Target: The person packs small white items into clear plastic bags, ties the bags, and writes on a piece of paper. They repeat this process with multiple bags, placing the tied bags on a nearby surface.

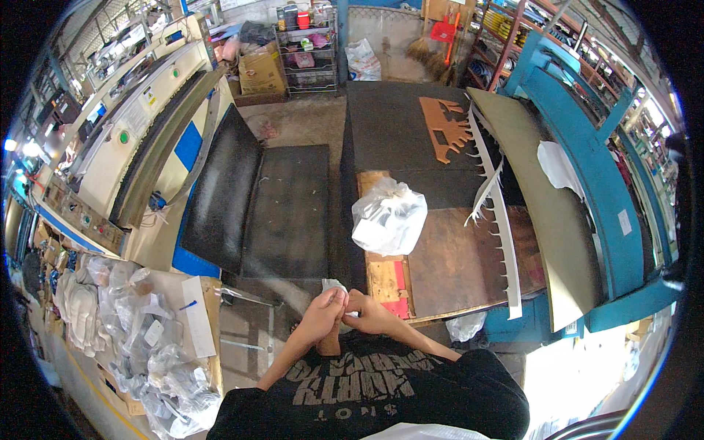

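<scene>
Close in front of my chest, my left hand (323,314) and my right hand (361,311) are together, fingers closed. A small crumpled white piece (332,284) pokes out above the left fingers and shows again between the hands. I cannot tell whether it is plastic, paper or cloth. Something tan (329,345) hangs below the left hand, its kind unclear. Ahead and to the right, a filled white plastic bag (389,218), its top gathered, sits on the worktable (462,257) apart from both hands.
An orange cut-out sheet (444,130) and a long white toothed strip (501,220) lie on the table. A blue machine (587,169) stands right, a cream machine (147,110) left. Bagged pieces (158,352) crowd a left-hand table with a blue pen (188,305). A wire rack (306,59) stands behind.
</scene>
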Motion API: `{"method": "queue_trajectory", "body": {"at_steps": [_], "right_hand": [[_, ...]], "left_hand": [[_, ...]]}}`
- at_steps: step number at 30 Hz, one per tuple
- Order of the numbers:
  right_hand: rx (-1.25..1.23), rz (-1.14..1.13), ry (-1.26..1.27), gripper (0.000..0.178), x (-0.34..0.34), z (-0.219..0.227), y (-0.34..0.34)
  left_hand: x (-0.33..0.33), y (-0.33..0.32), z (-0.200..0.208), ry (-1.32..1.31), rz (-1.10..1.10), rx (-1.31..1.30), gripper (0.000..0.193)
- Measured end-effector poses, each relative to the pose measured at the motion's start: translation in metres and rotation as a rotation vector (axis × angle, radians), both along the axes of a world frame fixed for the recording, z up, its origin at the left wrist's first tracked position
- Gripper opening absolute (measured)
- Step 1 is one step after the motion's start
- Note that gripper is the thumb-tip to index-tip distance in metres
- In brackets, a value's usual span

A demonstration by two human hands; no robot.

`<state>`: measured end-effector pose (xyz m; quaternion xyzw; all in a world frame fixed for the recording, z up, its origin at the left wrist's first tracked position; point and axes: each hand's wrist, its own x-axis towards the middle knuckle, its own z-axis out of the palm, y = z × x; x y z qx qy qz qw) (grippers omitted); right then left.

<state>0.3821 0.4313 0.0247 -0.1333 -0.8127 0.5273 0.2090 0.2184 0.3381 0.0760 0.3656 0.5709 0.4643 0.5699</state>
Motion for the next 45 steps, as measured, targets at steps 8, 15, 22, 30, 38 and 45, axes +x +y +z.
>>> {"method": "queue_trajectory", "body": {"at_steps": [8, 15, 22, 30, 38, 45], "right_hand": [[0.226, 0.080, 0.042, 0.013, -0.025, -0.004, -0.013], [-0.004, -0.254, -0.076, 0.037, -0.032, 0.000, -0.006], [-0.293, -0.235, -0.029, 0.022, -0.036, 0.027, -0.011], [-0.208, -0.169, 0.093, 0.014, -0.026, 0.021, 0.000], [0.166, -0.163, 0.082, 0.020, -0.024, 0.033, 0.007], [0.105, -0.273, 0.029, 0.023, -0.031, 0.040, -0.007]], "left_hand": [[-0.027, -0.010, 0.008, 0.304, -0.088, 0.083, 0.019], [-0.035, -0.021, 0.023, 0.484, -0.033, 0.149, 0.036], [-0.025, -0.032, -0.017, 0.628, 0.133, 0.034, 0.037], [-0.022, -0.026, -0.012, 0.537, 0.116, 0.125, 0.022], [-0.028, -0.026, -0.039, 0.260, 0.127, 0.219, 0.017], [-0.032, -0.027, -0.027, 0.318, 0.133, 0.145, 0.018]]}}
